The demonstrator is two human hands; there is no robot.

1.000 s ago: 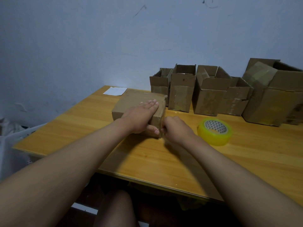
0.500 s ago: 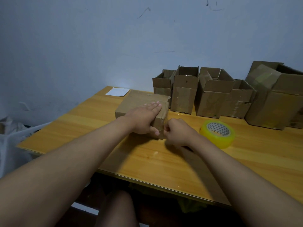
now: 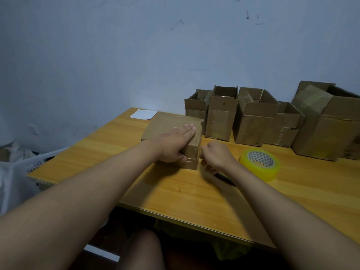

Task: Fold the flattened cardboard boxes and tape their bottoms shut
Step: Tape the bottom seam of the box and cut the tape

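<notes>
Far left of my grip: white plastic basket [image 3: 37, 162] off the table edge, white paper slip [image 3: 143, 114] at the back of the orange wooden table [image 3: 194, 191].

My left hand [image 3: 173, 145] lies flat, fingers straight, pressing the top of the small brown cardboard box [image 3: 167, 123] I'm working on; thumb wraps down its near face. Box sits under my palm, closed side up, a glossy strip of clear tape [image 3: 190, 159] showing on the face just by my thumb.

Just right of the box, my right hand [image 3: 216, 157] has fingers curled, pinching at the box's corner edge. Looks like I'm holding a tape end, but it's clear and I can't make it out; can't tell for sure what's in the pinch.

Right of that hand, near it: yellow roll of packing tape [image 3: 260, 164], lying flat.

Behind my hands, along the wall: row of upright brown cardboard boxes with open tops [image 3: 253, 121], five or so, tape visible on some, probably finished.

Progress, my guess: several boxes done, this one folded and mid-taping. Left: press tape down, set it with the others. No flattened boxes visible.
</notes>
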